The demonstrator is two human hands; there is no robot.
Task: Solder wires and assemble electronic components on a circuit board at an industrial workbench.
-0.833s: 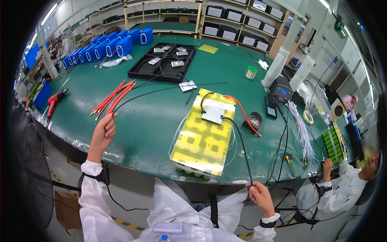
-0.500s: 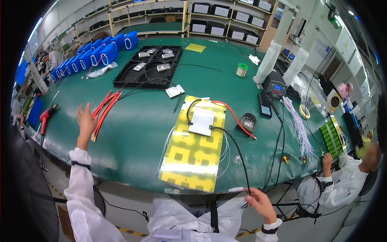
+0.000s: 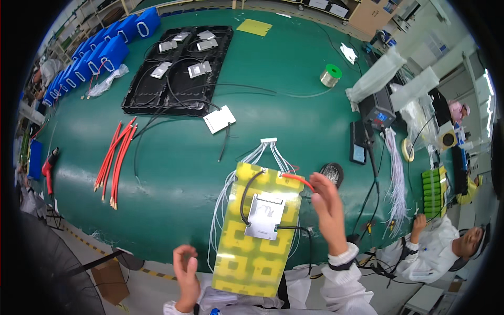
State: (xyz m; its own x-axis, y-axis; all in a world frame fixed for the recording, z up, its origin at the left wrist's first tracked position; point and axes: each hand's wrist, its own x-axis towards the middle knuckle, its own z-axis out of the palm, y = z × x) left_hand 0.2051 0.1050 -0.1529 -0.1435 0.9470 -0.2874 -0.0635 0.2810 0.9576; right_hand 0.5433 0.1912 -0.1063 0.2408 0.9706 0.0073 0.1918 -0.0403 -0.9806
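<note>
A yellow flat battery pack (image 3: 257, 231) lies on the green table (image 3: 294, 94) at its near edge, with a silver circuit board (image 3: 265, 214) on top, black and red cables and a fan of thin white wires (image 3: 265, 149). My right hand (image 3: 329, 210) hovers at the pack's right edge, next to the red cable (image 3: 298, 179), fingers loosely apart and holding nothing. My left hand (image 3: 186, 273) is below the table edge, left of the pack, fingers curled with nothing in them.
Red cables (image 3: 115, 157) lie at the left. A black tray (image 3: 178, 68) with small boards sits at the back, blue packs (image 3: 105, 52) beyond. A solder spool (image 3: 331, 75), a soldering station (image 3: 375, 113) and a seated person (image 3: 446, 247) are at the right.
Both hands came in toward the yellow pack: the left one from far left on the table, the right one up from below the edge. The view shifted closer to the pack.
</note>
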